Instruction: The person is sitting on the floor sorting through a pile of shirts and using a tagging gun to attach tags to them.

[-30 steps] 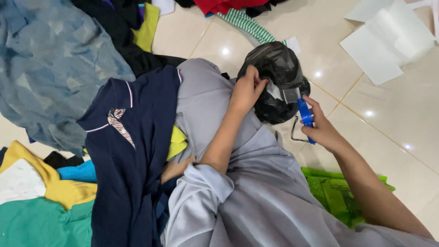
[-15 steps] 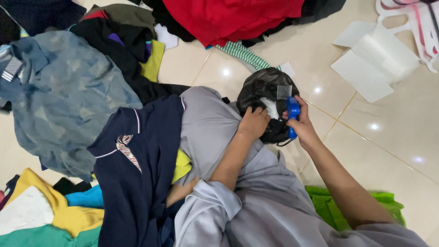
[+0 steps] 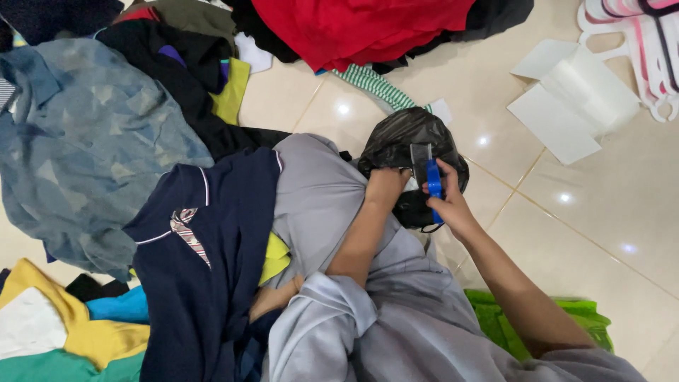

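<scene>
The single head-worn camera looks steeply down from close above the person's lap, facing forward over the tiled floor (image 3: pixel 587 233), with no second view to overlap.

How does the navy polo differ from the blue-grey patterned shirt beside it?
The navy polo is dark and plain, with thin white piping and a small chest emblem; the blue-grey patterned shirt is paler, covered in faded angular shapes. The polo is draped over the person's lap, against the grey garment; the patterned shirt lies spread on the floor, farther from the hands. Both are crumpled, neither folded nor held.
</scene>
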